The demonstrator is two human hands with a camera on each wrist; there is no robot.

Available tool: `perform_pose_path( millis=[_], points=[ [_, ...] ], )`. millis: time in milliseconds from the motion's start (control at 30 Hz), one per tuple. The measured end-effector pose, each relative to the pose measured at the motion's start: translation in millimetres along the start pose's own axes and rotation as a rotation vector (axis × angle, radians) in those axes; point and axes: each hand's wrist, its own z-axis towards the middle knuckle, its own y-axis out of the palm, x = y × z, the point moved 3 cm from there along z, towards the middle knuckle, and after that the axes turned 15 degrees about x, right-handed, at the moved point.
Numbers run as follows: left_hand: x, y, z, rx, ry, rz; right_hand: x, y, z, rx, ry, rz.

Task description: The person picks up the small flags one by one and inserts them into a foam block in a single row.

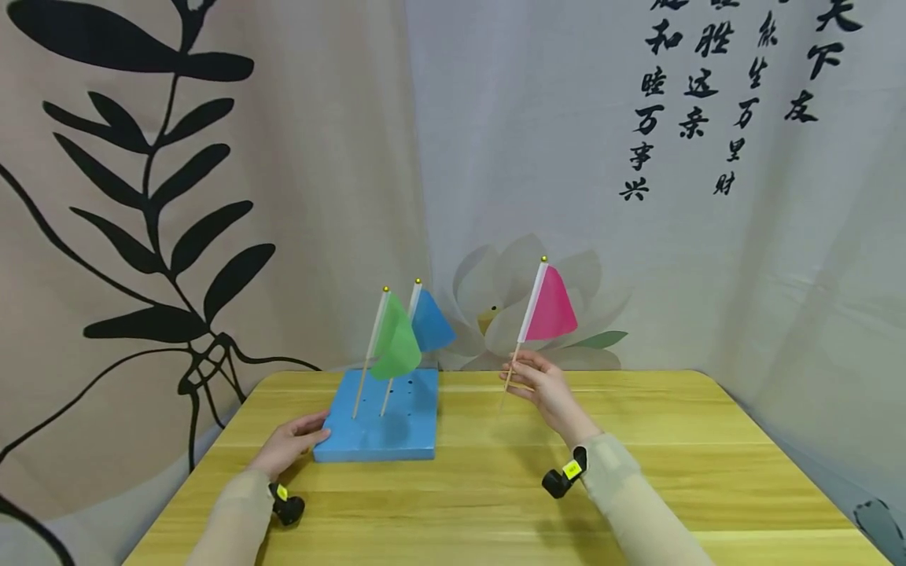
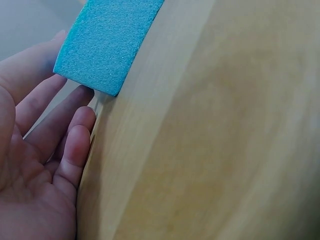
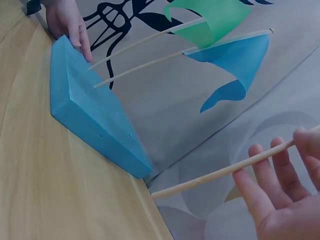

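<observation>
My right hand (image 1: pixel 545 389) pinches the thin wooden stick of a pink flag (image 1: pixel 550 310) between thumb and fingertips, holding it nearly upright over the table. The bare end of that stick (image 3: pixel 215 175) points down toward the tabletop in the right wrist view. To the left lies a blue foam block (image 1: pixel 418 448) with small holes in its top. My left hand (image 1: pixel 293 444) grips its left edge, thumb on the top face and fingers along the side. A green flag (image 1: pixel 396 338) and a blue flag (image 1: pixel 432 322) stand in the block, leaning slightly right.
The wooden table (image 1: pixel 495 503) reaches back to a cloth curtain (image 1: pixel 340 196) printed with black leaves, a pale flower and writing. Black cameras sit on both wrists, the right camera (image 1: pixel 564 474) hanging close over the tabletop.
</observation>
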Motion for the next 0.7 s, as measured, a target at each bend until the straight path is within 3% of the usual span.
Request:
perform_pose_path(
  millis=[333, 700],
  points=[
    [0.4, -4.2, 0.1, 0.007, 0.007, -0.002, 2.4, 20.6, 5.1, -0.007, 0.008, 0.043],
    [0.5, -0.2, 0.1, 0.018, -0.007, -0.003, 22.4, 61.5, 11.9, -0.015, -0.026, 0.069]
  ],
)
